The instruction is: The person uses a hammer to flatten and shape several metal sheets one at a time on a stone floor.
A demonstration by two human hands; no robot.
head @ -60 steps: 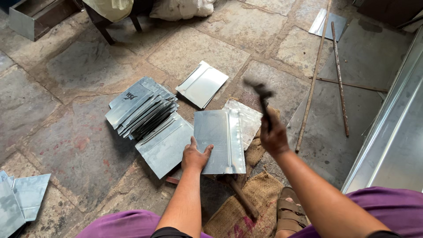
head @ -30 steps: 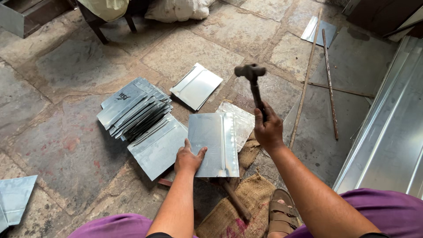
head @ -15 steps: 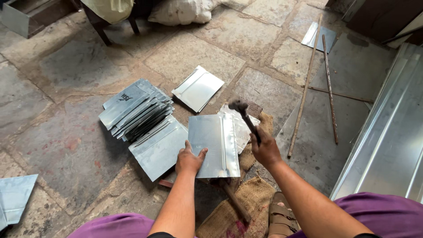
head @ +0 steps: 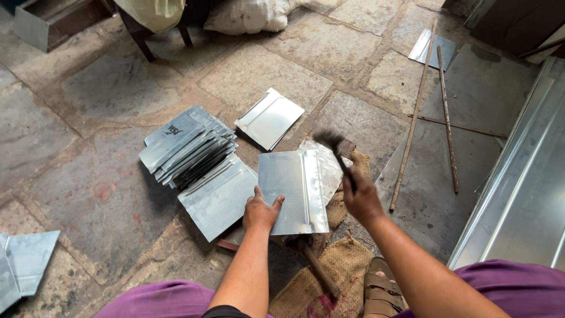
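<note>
My left hand presses flat on the near edge of a rectangular sheet-metal piece that lies on the stone floor. My right hand grips the handle of a hammer, whose dark head is blurred just above the sheet's folded right edge. A second metal piece shows under that edge.
A fanned stack of metal sheets lies to the left, one sheet beside it and another farther back. Burlap sacking and a wooden stick lie near my sandalled foot. Long rods and a large metal panel are at the right.
The hammer was raised high a second ago and has swung down to the sheet's right edge. My left hand has stayed on the sheet.
</note>
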